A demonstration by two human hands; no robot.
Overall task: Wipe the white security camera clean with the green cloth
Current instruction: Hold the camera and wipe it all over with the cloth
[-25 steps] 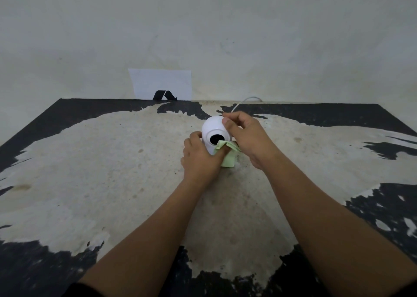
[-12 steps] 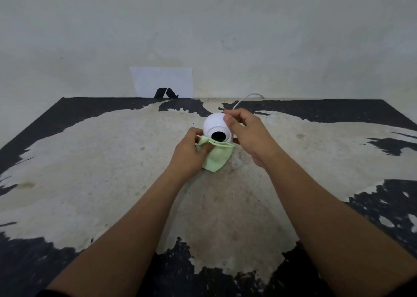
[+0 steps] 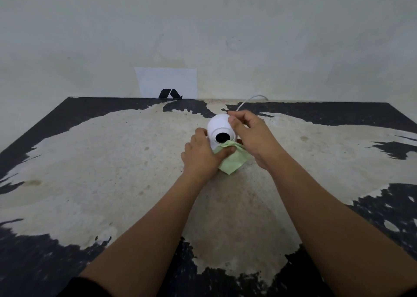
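Indoors, worn black-and-cream tabletop (image 3: 112, 172) against a pale wall (image 3: 225, 37), white security camera (image 3: 220, 125) mid-tabletop, right hand (image 3: 252, 136) grip closed on its top, left hand (image 3: 200, 156) pinching green cloth (image 3: 234, 161) under the lens.

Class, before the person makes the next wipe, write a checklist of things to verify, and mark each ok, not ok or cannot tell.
1. Right hand steadies the white security camera at its top: ok.
2. Left hand presses the green cloth against it: ok.
3. Cloth touches the camera below the lens: ok.
4. Lens uncovered: ok.
5. Cable slack behind: ok.
6. Camera base flat on the table: cannot tell, hidden.
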